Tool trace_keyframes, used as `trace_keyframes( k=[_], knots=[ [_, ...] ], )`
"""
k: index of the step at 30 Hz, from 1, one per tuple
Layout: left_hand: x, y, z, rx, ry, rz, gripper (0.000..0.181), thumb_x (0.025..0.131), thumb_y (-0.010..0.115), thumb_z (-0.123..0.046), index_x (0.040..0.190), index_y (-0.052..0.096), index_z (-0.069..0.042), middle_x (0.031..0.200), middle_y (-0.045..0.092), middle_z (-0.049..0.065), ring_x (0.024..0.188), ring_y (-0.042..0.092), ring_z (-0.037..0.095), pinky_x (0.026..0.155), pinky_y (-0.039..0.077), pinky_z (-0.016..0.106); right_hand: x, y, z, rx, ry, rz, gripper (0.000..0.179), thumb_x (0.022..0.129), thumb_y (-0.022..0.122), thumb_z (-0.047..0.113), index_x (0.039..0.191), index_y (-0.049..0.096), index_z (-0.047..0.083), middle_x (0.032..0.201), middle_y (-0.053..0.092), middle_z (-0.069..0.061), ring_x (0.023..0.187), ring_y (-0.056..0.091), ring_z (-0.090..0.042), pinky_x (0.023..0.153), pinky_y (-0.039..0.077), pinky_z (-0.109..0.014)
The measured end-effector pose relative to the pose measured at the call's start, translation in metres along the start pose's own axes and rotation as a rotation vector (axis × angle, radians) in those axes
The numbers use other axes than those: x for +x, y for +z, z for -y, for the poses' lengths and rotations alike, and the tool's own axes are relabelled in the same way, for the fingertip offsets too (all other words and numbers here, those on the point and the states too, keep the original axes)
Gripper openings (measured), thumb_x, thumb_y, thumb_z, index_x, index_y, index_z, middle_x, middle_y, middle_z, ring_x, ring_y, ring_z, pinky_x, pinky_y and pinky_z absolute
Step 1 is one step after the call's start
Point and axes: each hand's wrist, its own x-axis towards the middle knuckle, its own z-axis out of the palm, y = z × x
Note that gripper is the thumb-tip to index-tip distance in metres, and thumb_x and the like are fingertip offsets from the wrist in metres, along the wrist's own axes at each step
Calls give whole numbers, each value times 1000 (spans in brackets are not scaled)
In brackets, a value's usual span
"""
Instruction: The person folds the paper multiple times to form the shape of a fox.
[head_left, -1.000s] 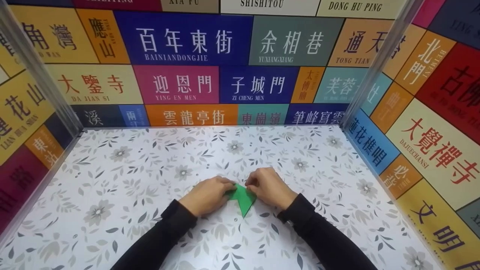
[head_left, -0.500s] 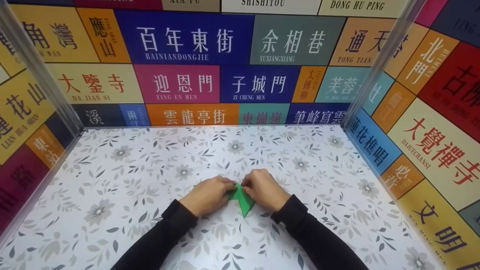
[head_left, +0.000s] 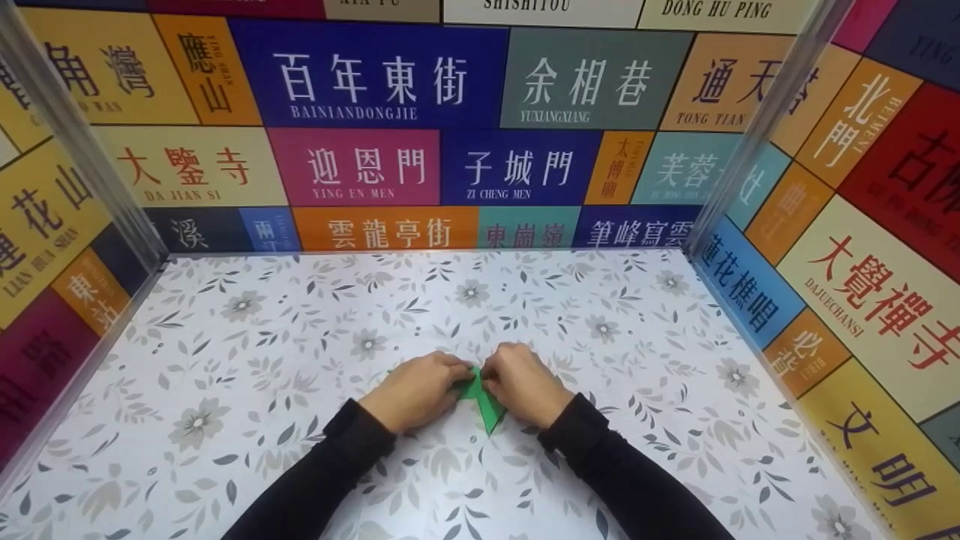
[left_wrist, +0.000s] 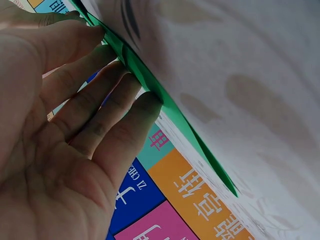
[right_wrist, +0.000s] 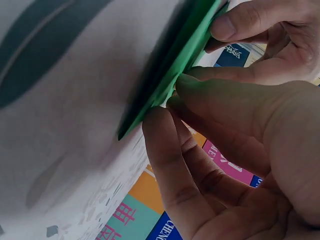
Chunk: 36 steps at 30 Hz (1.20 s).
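Observation:
A folded piece of green paper [head_left: 490, 412] lies on the table between my two hands, one pointed corner toward me. My left hand [head_left: 418, 391] rests on its left side. In the left wrist view, fairly straight fingers [left_wrist: 127, 120] press their tips along the green paper [left_wrist: 200, 145]. My right hand [head_left: 526, 384] pinches the right side near the top, with thumb and forefinger meeting at the edge of the paper [right_wrist: 167, 80] in the right wrist view. The hands cover much of the paper, so its full folded shape is hidden.
The white tabletop [head_left: 300, 307] carries a grey leaf and flower print. A back wall [head_left: 375, 169] of coloured sign panels stands behind it, with similar walls at left and right. Clear strips [head_left: 112, 150] run up the corners.
The right hand has shifted left and slightly toward me along the paper, covering more of its right side. My left hand has stayed nearly still.

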Motion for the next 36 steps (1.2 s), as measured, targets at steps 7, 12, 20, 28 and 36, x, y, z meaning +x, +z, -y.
trace_keyframes(
  k=[7, 12, 20, 28, 36],
  knots=[
    [2, -7, -11, 5, -66, 53, 31, 103, 79, -3, 134, 84, -6, 133, 85, 14, 127, 82, 36, 111, 68, 53, -2, 3, 0, -20, -8, -12, 9, 91, 88, -5, 96, 90, 2, 89, 77, -12, 85, 72, -29, 79, 64, -44],
    [2, -10, -14, 2, -79, 62, 32, 105, 79, -5, 136, 84, -8, 135, 85, 12, 127, 82, 35, 112, 68, 52, -2, 5, -1, -24, -23, -24, 9, 90, 87, -6, 92, 89, 2, 87, 75, -10, 82, 72, -27, 74, 62, -38],
    [-1, -7, -10, 12, -61, 55, 34, 104, 79, -6, 137, 83, -8, 136, 85, 11, 128, 81, 34, 110, 68, 51, -1, 4, -3, -10, -33, -26, 9, 90, 86, -6, 89, 89, 3, 86, 75, -8, 80, 72, -25, 73, 62, -34],
    [-3, -13, -7, -17, -65, 112, 41, 103, 81, -7, 144, 80, -4, 147, 81, 14, 136, 79, 36, 115, 66, 51, -1, 4, -2, -10, -38, -24, 10, 90, 86, -7, 91, 89, 2, 86, 75, -9, 82, 73, -27, 74, 64, -37],
    [-1, -13, -4, -29, -73, 105, 35, 104, 84, -10, 138, 83, -5, 138, 85, 12, 130, 81, 34, 112, 68, 50, -1, 4, -2, -13, -43, -30, 11, 90, 87, -7, 88, 88, 4, 85, 75, -8, 80, 72, -26, 74, 63, -37]
  ],
)
